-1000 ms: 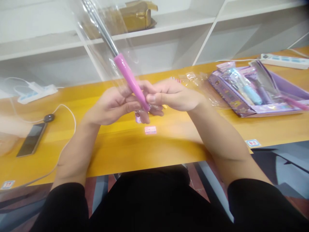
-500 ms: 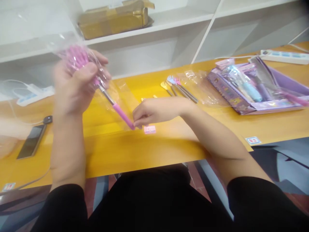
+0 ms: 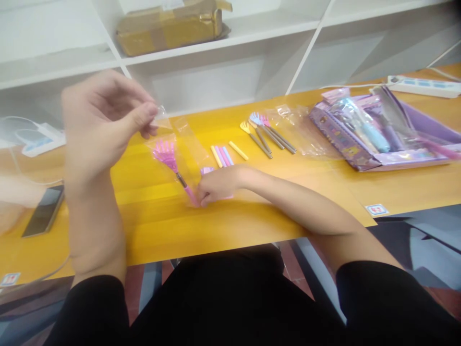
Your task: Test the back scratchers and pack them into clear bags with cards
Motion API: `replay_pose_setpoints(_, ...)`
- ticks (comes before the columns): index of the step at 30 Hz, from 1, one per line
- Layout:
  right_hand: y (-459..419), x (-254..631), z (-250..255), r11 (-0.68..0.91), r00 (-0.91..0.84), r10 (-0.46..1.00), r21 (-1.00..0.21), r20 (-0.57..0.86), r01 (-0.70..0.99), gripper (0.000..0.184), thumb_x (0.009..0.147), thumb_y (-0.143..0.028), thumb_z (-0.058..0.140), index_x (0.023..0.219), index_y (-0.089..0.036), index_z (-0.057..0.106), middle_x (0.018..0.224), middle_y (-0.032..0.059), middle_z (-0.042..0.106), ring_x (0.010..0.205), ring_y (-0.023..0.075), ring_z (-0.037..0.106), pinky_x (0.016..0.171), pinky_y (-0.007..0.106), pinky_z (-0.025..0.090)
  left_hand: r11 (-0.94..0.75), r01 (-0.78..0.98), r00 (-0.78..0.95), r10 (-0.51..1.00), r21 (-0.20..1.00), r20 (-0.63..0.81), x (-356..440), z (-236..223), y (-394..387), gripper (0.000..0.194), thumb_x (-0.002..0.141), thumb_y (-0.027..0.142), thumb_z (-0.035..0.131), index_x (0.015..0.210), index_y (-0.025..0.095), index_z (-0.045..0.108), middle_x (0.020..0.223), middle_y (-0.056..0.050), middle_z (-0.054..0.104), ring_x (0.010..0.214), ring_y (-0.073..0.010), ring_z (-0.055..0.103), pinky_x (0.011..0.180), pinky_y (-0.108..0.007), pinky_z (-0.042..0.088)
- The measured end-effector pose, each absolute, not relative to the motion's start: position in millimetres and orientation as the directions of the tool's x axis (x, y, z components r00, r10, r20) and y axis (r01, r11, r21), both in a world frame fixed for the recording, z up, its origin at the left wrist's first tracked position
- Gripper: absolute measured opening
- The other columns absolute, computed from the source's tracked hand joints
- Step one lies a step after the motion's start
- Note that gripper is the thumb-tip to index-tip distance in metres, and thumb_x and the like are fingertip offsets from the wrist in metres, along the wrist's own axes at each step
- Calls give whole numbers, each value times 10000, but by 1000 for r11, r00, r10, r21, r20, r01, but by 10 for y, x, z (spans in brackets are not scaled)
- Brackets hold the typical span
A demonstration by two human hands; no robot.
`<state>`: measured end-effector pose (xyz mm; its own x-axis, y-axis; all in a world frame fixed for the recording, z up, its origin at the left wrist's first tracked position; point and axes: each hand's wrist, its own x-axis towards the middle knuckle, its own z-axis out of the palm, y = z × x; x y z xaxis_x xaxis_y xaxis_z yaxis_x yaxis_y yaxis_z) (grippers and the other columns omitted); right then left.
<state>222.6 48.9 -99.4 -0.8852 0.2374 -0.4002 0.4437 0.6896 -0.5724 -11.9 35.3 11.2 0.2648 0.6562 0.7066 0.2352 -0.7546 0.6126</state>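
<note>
A pink hand-shaped back scratcher point(image 3: 166, 156) with a metal stem and pink grip slants over the table, with clear film around it. My right hand point(image 3: 219, 185) is closed at the end of its grip. Up to the left, my left hand point(image 3: 115, 122) is raised, thumb and fingers pinched on the clear plastic bag point(image 3: 163, 117). Beyond my right hand lie several pastel handle tubes point(image 3: 223, 156), yellow, pink and blue. Further back are several scratcher heads on metal stems point(image 3: 266, 132). A small printed label under my right hand is mostly covered.
A purple display box point(image 3: 345, 137) with wrapped scratchers stands at the right, with crumpled clear wrappers point(image 3: 306, 134) beside it. A phone point(image 3: 43, 211) and a power strip point(image 3: 43, 142) lie left; another power strip point(image 3: 425, 86) lies far right. White shelves with a taped carton point(image 3: 169, 31) rise behind.
My left hand has let go of the scratcher's head and now pinches the bag. The scratcher has dropped lower toward the table. My right hand has shifted slightly down, uncovering the pastel tubes.
</note>
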Motion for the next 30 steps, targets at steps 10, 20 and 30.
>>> replay_pose_setpoints(10, 708, 2351, -996, 681, -773, 589, -371, -236, 632, 397, 1071, -187, 745, 1464, -135, 725, 1535, 169, 635, 1131, 233, 680, 952, 324, 468, -780, 245, 296, 626, 576, 722, -96, -34, 535, 372, 830, 477, 1073, 949, 194, 862, 724, -18, 779, 545, -125, 705, 426, -231, 533)
replay_pose_setpoints(20, 955, 2488, -1120, 586, -637, 720, -250, -277, 771, 517, 1038, -414, 888, 1447, -153, 710, 1525, 177, 591, 1166, 274, 683, 856, 321, 434, -802, 165, 312, 594, 574, 741, -54, 12, 542, 182, 967, 340, 980, 951, 203, 862, 691, 8, 777, 457, -67, 597, 351, -201, 381)
replay_pose_setpoints(30, 1054, 2494, -1201, 635, -702, 668, -303, -249, 711, 366, 926, -263, 961, 1223, -147, 781, 1335, 132, 692, 1110, 238, 659, 827, 295, 405, -861, 79, 316, 500, 503, 807, -112, -26, 715, 295, 969, 247, 970, 1223, 203, 826, 727, 31, 728, 556, -121, 718, 359, -229, 275)
